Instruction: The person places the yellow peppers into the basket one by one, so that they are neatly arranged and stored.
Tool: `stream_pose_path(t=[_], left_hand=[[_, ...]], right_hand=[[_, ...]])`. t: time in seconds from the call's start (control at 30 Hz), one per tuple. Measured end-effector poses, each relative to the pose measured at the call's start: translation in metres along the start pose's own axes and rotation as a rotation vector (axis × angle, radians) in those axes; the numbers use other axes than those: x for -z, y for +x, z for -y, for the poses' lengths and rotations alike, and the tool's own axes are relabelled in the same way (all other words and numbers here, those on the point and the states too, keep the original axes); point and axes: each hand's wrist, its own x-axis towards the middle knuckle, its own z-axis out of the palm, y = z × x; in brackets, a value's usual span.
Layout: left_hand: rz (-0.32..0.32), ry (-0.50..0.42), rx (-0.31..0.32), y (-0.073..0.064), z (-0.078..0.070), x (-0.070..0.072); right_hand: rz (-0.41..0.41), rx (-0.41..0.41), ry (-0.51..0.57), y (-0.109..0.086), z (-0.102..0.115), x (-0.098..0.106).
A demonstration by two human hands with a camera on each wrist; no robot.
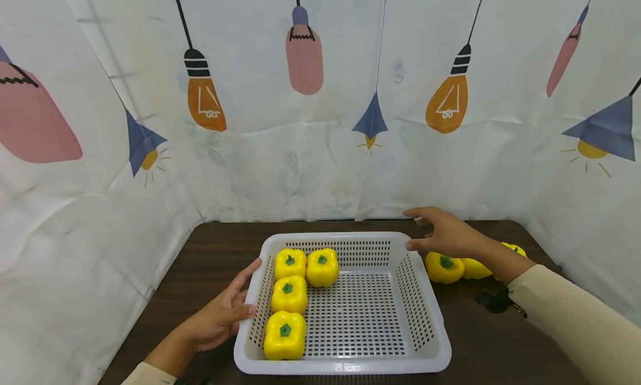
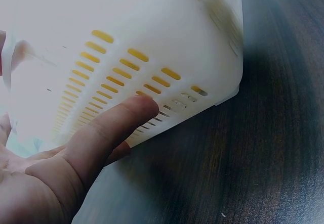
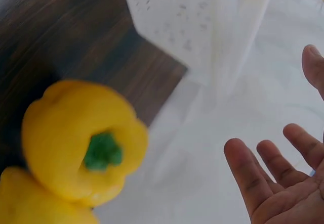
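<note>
One basket (image 1: 343, 367); four peppers (image 1: 290, 297) inside

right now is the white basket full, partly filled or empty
The white basket is partly filled: four yellow peppers sit toward its left, while its right part is bare.

White, creased sheeting (image 1: 265, 173) hangs behind and along both sides of a dark brown wood-grain table (image 1: 210, 262) with rounded far corners. Hanging lamps are printed across it on thin cords — orange light bulbs (image 1: 207, 105), pink rounded lamps (image 1: 304, 59) and blue cone lampshades (image 1: 370, 115) with yellow rays — while faint leaf outlines (image 1: 215, 151) show lower down. The light is soft and even.
</note>
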Motion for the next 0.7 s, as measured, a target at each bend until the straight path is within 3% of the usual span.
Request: stream_pose_path(t=[0.4, 0.7], left_hand=[[0.009, 0.005, -0.025, -0.001, -0.001, -0.001], [0.019, -0.01, -0.029, -0.001, 0.0, -0.001]], right_hand=[[-0.057, -0.052, -0.053, -0.026, -0.029, 0.023], [-0.094, -0.135, -0.114, -0.039, -0.053, 0.037]])
